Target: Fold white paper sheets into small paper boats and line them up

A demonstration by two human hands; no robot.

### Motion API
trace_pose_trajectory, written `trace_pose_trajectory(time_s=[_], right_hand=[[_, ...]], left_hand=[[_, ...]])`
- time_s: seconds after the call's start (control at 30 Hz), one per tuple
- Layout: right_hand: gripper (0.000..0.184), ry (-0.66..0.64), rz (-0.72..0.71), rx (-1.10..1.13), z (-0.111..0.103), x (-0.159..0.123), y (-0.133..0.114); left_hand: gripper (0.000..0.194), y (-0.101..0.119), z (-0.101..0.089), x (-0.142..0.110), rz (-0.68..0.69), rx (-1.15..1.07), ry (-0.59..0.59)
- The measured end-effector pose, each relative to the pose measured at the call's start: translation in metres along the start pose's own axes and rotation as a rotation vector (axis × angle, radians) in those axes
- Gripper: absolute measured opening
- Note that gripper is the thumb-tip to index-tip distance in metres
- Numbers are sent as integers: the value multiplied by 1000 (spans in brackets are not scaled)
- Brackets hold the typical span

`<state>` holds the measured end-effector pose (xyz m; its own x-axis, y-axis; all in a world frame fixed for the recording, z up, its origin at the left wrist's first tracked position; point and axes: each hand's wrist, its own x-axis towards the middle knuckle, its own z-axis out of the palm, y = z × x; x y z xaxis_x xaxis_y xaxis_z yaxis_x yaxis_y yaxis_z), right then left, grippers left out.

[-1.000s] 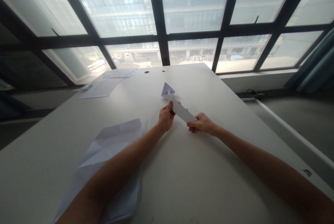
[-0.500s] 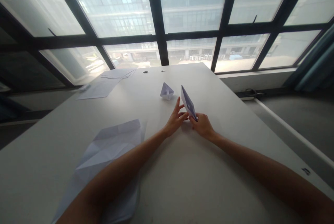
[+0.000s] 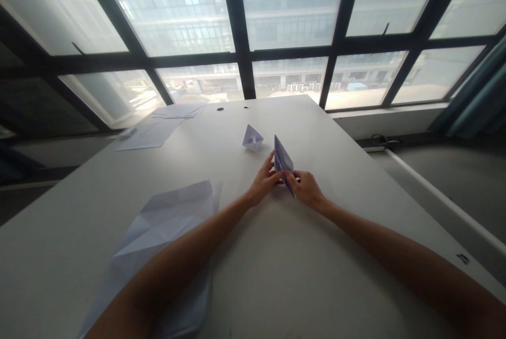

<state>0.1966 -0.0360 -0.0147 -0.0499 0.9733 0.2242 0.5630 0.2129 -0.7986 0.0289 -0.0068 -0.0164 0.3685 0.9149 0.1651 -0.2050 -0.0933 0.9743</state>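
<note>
The fingers of our left hand (image 3: 264, 181) and right hand (image 3: 308, 190) pinch a folded paper (image 3: 283, 155), lavender-white, thin and tilted, its sharp corner uppermost

On the table (image 3: 253, 270), a paper boat (image 3: 253, 140) sits behind-left of the folded paper (image 3: 283, 158).

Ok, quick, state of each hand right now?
Left hand: holding the folded white paper, thumb against it.
Right hand: holding the same folded white paper.
</note>
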Motion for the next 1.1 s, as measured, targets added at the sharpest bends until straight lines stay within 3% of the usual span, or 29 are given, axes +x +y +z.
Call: trace_pose_trajectory(time_s=[0.13, 0.23, 0.47, 0.73, 0.9, 1.1], right_hand=[[35, 68, -37, 175, -2, 10, 12], [34, 103, -58, 211, -4, 13, 18], [34, 51, -86, 165, -3, 10, 18], [20, 90, 11, 265, -3, 14, 20], [10, 81, 23, 358, -2, 14, 17], [23, 8, 101, 575, -3, 14, 12]], left_hand=[[85, 6, -1, -1, -11, 19, -138], [77, 10, -1, -1, -27, 4, -170], [30, 7, 2, 0, -59, 108, -39], [28, 0, 0, 2, -75, 293, 161], [17, 3, 2, 1, -69, 262, 120], [18, 7, 3, -1, -76, 231, 55]])
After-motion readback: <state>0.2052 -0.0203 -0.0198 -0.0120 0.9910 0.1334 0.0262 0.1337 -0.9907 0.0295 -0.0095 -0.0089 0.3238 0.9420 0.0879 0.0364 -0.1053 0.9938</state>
